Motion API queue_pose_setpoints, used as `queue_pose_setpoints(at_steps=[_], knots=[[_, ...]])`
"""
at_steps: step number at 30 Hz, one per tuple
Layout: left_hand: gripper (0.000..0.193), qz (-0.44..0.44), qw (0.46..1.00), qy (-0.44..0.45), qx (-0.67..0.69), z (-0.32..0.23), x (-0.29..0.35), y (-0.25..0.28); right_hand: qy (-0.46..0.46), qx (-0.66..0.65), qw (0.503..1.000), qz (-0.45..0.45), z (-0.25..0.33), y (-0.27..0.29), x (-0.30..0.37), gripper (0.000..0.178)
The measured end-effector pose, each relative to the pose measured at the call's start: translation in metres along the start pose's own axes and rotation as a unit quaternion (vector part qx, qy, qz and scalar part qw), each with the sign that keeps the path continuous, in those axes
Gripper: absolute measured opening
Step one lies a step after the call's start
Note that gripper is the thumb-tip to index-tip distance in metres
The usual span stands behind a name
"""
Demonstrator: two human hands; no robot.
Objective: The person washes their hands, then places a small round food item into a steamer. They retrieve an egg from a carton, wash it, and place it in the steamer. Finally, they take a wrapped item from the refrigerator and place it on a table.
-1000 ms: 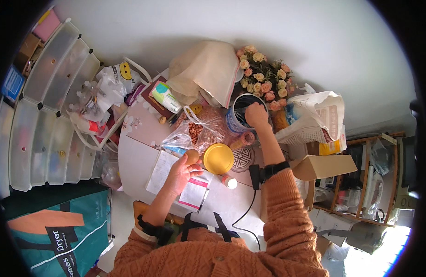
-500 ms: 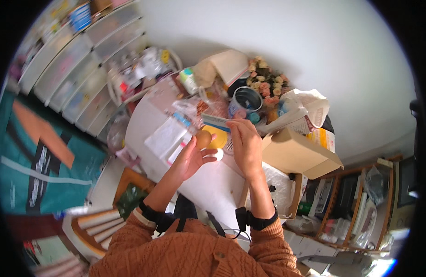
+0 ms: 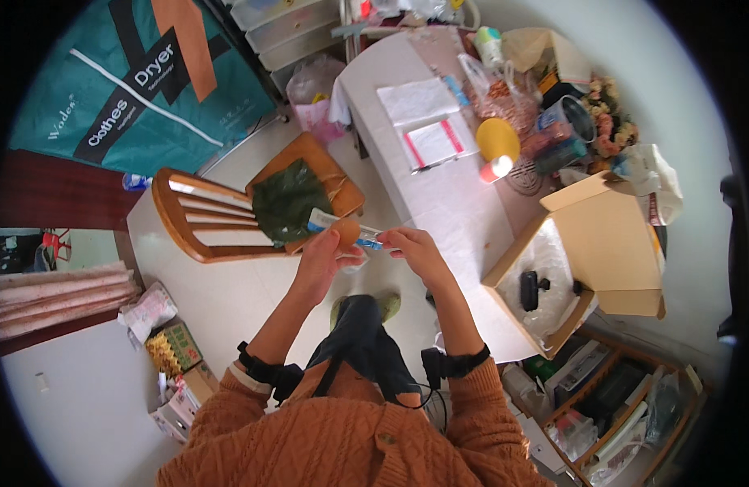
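Both of my hands are up in front of me, over the floor between the chair and the table. My left hand (image 3: pixel 316 264) grips a smooth, rounded, orange-brown thing (image 3: pixel 346 232), egg-like in shape, between thumb and fingers. With thumb and fingertips, my right hand (image 3: pixel 415 253) pinches one end of a thin blue-and-white packet (image 3: pixel 369 242). It reaches left behind the brown thing, which hides its middle. Something whitish shows just under my left fingers; whether I hold it I cannot tell.
A wooden chair (image 3: pixel 202 213) with a dark green bag (image 3: pixel 289 199) stands left. On the white-covered table (image 3: pixel 447 195) at right are papers (image 3: pixel 435 143), a yellow disc (image 3: pixel 498 140), a white-and-red cylinder (image 3: pixel 496 169), and an open cardboard box (image 3: pixel 610 235). A shelf (image 3: pixel 610 406) is at lower right.
My view has turned left, and my hands, over the table before, are now over the floor near the chair. The brown thing and the packet have stayed in my hands.
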State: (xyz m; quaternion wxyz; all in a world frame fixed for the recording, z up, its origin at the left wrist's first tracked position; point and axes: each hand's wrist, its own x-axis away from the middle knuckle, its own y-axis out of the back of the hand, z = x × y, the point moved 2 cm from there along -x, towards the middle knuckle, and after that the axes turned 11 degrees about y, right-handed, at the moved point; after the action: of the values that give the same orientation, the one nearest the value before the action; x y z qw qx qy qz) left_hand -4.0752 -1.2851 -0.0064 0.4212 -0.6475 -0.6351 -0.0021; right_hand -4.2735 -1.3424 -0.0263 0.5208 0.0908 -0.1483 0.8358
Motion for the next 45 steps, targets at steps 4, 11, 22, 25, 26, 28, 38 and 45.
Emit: queue_pose_setpoints(at_steps=[4,11,22,25,26,28,38,45], knots=[[0.043,-0.11,0.992,0.045,-0.042,0.065,0.009,0.075,-0.108,-0.049,0.993,-0.026,-0.133,-0.015,-0.028,0.029],[0.046,-0.164,0.973,0.158,-0.031,0.215,0.005,0.226,-0.264,-0.064,0.952,-0.143,-0.401,-0.035,-0.058,0.022],[0.045,-0.253,0.939,0.231,0.028,0.402,-0.034,0.381,-0.129,0.496,0.858,0.037,-0.706,-0.065,-0.146,0.022],[0.046,-0.271,0.931,0.236,0.065,0.427,-0.048,0.405,-0.074,0.596,0.794,0.097,-0.747,-0.066,-0.181,0.023],[0.046,-0.268,0.932,0.233,0.071,0.433,-0.055,0.412,-0.057,0.627,0.767,0.121,-0.759,-0.065,-0.193,0.023],[0.048,-0.262,0.933,0.232,0.083,0.443,-0.069,0.423,-0.067,0.668,0.716,0.191,-0.786,-0.06,-0.215,0.03],[0.052,-0.265,0.939,0.198,0.096,0.458,-0.147,0.466,0.015,0.596,0.766,0.24,-0.713,-0.071,-0.183,0.033],[0.049,-0.056,0.921,0.167,0.348,0.387,-0.116,0.4,-0.086,0.27,0.959,0.03,-0.515,-0.101,-0.07,0.031]])
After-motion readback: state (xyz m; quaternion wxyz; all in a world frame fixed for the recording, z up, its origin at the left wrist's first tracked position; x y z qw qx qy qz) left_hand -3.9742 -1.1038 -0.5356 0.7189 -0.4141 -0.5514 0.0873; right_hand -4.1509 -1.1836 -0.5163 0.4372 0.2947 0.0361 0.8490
